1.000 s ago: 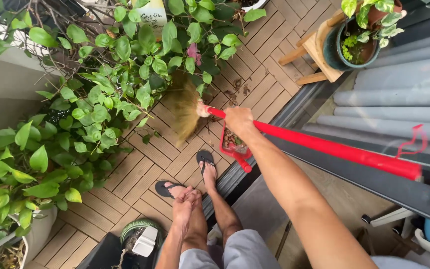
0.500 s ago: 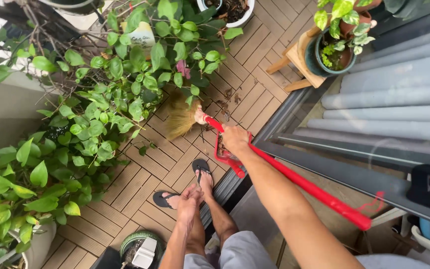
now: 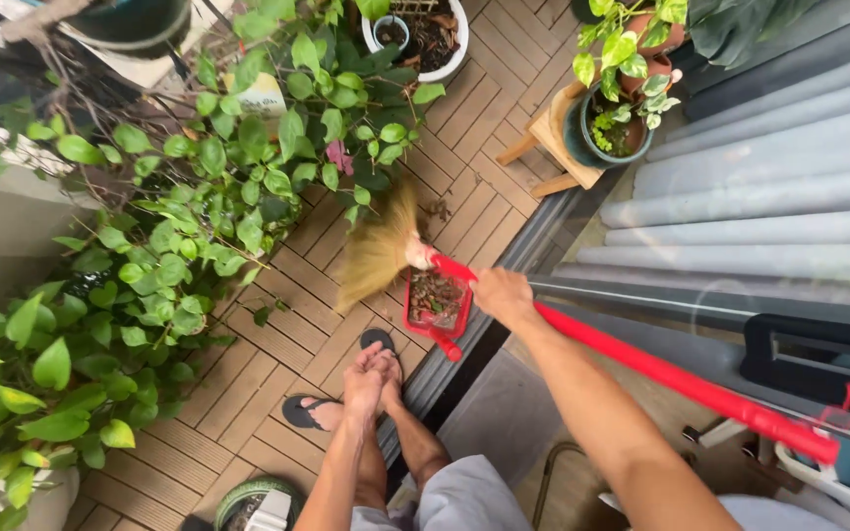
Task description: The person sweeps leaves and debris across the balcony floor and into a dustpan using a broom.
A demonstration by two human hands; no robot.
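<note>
I am sweeping: my right hand (image 3: 502, 295) is wrapping its fingers round the long red broom handle (image 3: 661, 372), its straw-coloured bristle head (image 3: 378, 251) brushing plant debris beside the red plastic dustpan (image 3: 436, 305) on the wooden deck tiles (image 3: 287, 344). My left hand (image 3: 364, 379) is resting on my knee, fingers together. Next, probably short strokes toward the pan.

broom (image 3: 382, 251): straw bristles (glossy red handle) | dustpan (image 3: 437, 300): red plastic | deck (image 3: 277, 344): matt slatted wood

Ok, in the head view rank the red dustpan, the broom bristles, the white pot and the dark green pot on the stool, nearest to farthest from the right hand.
1. Red dustpan, just left of the right hand, on the deck.
2. Broom bristles, farther left, at the end of the red broom handle.
3. Dark green pot, up and right, on the wooden stool.
4. White pot, at the top edge.
</note>
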